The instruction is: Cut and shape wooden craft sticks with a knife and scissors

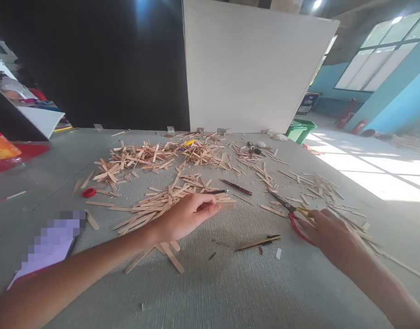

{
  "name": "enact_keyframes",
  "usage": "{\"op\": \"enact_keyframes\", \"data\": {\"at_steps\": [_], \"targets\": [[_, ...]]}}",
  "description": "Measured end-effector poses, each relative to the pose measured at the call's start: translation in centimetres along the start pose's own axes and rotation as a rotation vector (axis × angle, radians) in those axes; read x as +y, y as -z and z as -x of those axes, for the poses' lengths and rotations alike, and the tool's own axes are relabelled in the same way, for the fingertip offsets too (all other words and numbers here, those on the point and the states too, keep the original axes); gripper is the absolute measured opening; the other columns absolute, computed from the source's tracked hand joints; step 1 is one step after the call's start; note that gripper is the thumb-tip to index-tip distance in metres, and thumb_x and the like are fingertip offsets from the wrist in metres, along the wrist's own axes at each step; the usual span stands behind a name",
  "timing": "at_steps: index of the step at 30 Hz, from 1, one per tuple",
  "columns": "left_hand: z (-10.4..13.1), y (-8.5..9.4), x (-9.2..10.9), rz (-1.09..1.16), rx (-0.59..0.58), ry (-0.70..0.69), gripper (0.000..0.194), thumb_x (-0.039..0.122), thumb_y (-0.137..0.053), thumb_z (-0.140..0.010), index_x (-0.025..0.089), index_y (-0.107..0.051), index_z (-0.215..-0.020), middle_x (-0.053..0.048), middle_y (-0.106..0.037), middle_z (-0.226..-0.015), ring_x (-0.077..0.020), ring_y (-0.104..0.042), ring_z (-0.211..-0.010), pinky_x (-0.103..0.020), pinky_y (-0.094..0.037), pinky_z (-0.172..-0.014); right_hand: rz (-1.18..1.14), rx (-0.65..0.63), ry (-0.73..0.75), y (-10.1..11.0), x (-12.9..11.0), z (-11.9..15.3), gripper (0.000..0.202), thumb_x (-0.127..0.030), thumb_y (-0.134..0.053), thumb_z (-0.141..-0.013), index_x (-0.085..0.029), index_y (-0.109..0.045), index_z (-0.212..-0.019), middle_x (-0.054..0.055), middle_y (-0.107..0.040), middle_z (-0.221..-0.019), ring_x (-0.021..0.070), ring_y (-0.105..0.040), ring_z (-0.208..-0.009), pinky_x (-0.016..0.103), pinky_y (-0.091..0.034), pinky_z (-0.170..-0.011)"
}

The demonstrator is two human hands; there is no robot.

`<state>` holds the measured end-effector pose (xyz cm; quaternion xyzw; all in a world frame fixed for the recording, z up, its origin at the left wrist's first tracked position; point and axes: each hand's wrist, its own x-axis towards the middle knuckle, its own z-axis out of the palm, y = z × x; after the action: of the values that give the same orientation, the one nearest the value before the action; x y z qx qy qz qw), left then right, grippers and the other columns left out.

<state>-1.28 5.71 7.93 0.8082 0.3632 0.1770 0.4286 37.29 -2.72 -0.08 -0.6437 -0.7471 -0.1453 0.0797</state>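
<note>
My left hand (191, 214) is closed, fingers curled in, above a pile of wooden craft sticks (155, 208). What it pinches, if anything, I cannot make out. A pale stick (227, 205) shows just past its fingertips, and a black pen (215, 192) lies beyond the knuckles. At the right, my right hand (328, 228) grips the handles of a pair of scissors (288, 205), one loop red and one yellow. Their dark blades point away to the left, low over the table. A dark red pen (236, 186) lies between the two hands.
Large heaps of craft sticks (137, 157) spread across the back of the grey table (210, 292). A red tape ring (89, 193) and a blurred purple-screened device (52, 246) are at left. Nearer lie a split stick (257, 243) and scraps. Black and white panels (251, 68) stand behind.
</note>
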Motion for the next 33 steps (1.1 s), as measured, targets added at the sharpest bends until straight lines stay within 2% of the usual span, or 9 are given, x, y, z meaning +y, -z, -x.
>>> {"op": "enact_keyframes", "data": {"at_steps": [3,5,6,9,12,14,17,20,33], "targets": [[-0.2,-1.5,-1.1,0.104,0.033,0.009,0.036,0.048,-0.043,-0.107,0.02,-0.053,-0.087,0.006,-0.038,-0.069,-0.0109,-0.034,-0.057,-0.024,-0.029,-0.054,-0.049,0.071,0.234,1.2,-4.2,-0.2,0.031,-0.011,-0.043,-0.099,-0.02,-0.066,-0.08,0.015,-0.069,-0.101,0.0308,-0.066,-0.1,0.046,-0.053,-0.084],[-0.1,-2.1,-1.2,0.217,0.053,0.016,0.033,0.047,-0.038,-0.108,0.021,-0.054,-0.096,0.007,-0.035,-0.068,-0.0107,-0.032,-0.055,-0.023,-0.03,-0.052,-0.217,0.039,0.414,1.8,-7.8,-0.4,0.02,-0.015,-0.048,-0.101,-0.021,-0.067,-0.097,0.015,-0.066,-0.12,0.0301,-0.062,-0.116,0.045,-0.054,-0.092],[0.1,-2.3,-1.0,0.284,0.064,0.015,0.032,0.046,-0.036,-0.109,0.021,-0.053,-0.099,0.007,-0.035,-0.068,-0.0105,-0.031,-0.054,-0.023,-0.03,-0.05,-0.287,0.025,0.432,2.0,-9.4,-0.6,0.015,-0.017,-0.051,-0.102,-0.019,-0.065,-0.102,0.016,-0.065,-0.121,0.0286,-0.063,-0.115,0.042,-0.055,-0.091],[1.0,-2.3,0.4,0.456,0.102,-0.01,0.027,0.044,-0.034,-0.111,0.022,-0.049,-0.104,0.008,-0.036,-0.071,-0.0095,-0.028,-0.053,-0.021,-0.029,-0.047,-0.4,0.004,0.404,2.7,-12.1,-1.4,0.022,-0.019,-0.043,-0.107,-0.019,-0.057,-0.091,0.008,-0.067,-0.092,0.0199,-0.066,-0.079,0.031,-0.054,-0.067],[2.2,-2.0,2.3,0.437,0.148,-0.056,0.027,0.047,-0.036,-0.111,0.023,-0.047,-0.106,0.007,-0.042,-0.071,-0.0095,-0.031,-0.054,-0.021,-0.031,-0.047,-0.554,0.032,0.266,4.8,-12.5,-2.5,0.023,-0.025,-0.038,-0.111,-0.019,-0.056,-0.098,-0.001,-0.061,-0.071,0.0124,-0.052,-0.051,0.024,-0.04,-0.047],[2.9,-1.8,3.2,0.369,0.19,-0.068,0.028,0.048,-0.038,-0.111,0.023,-0.048,-0.106,0.007,-0.044,-0.069,-0.0097,-0.033,-0.054,-0.021,-0.03,-0.048,-0.626,0.139,0.187,6.9,-12.6,-3.3,0.016,-0.027,-0.043,-0.11,-0.02,-0.058,-0.109,-0.002,-0.064,-0.072,0.0115,-0.054,-0.052,0.024,-0.042,-0.05],[3.6,-1.9,3.9,0.323,0.205,-0.071,0.029,0.049,-0.037,-0.111,0.023,-0.049,-0.106,0.008,-0.045,-0.067,-0.0103,-0.034,-0.055,-0.023,-0.03,-0.049,-0.629,0.312,0.218,10.2,-13.2,-4.2,0.014,-0.024,-0.051,-0.107,-0.025,-0.061,-0.116,-0.003,-0.069,-0.077,0.0102,-0.058,-0.055,0.023,-0.045,-0.055],[3.8,-2.2,4.0,0.307,0.171,-0.083,0.031,0.048,-0.034,-0.112,0.022,-0.05,-0.105,0.008,-0.044,-0.067,-0.0102,-0.034,-0.055,-0.024,-0.03,-0.05,-0.606,0.321,0.281,12.3,-13.7,-4.8,0.017,-0.023,-0.055,-0.105,-0.028,-0.065,-0.119,0.0,-0.075,-0.089,0.0101,-0.062,-0.057,0.023,-0.046,-0.054],[3.7,-2.2,3.7,0.191,0.171,-0.089,0.03,0.044,-0.034,-0.112,0.022,-0.052,-0.104,0.007,-0.046,-0.069,-0.0104,-0.039,-0.059,-0.024,-0.035,-0.055,-0.506,0.282,0.326,12.4,-13.3,-5.2,0.018,-0.026,-0.054,-0.106,-0.024,-0.072,-0.112,0.003,-0.073,-0.078,0.0145,-0.064,-0.059,0.025,-0.042,-0.049]]}}
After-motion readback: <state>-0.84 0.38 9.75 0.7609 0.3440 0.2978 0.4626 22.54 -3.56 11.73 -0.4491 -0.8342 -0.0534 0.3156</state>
